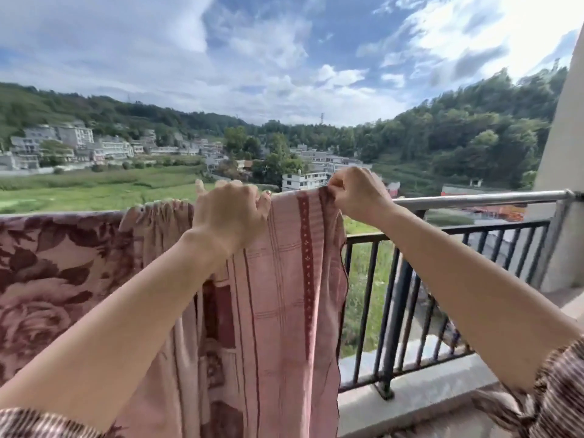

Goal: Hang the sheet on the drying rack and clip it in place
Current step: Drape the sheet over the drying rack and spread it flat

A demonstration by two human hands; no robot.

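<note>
A pink sheet (284,279) with dark red stripes and rose patterns hangs over a shiny metal bar (474,197) that serves as the drying rack. My left hand (230,216) grips the sheet's top fold on the bar, fingers curled over it. A little to the right, my right hand (357,192) pinches the sheet's right top edge against the bar. I see no clip in either hand. The bar under the sheet is hidden.
A black balcony railing (442,279) stands behind and below the bar, on a concrete ledge (426,390). A concrete pillar (562,184) rises at the right, where the bar ends. Beyond lie fields, houses and wooded hills.
</note>
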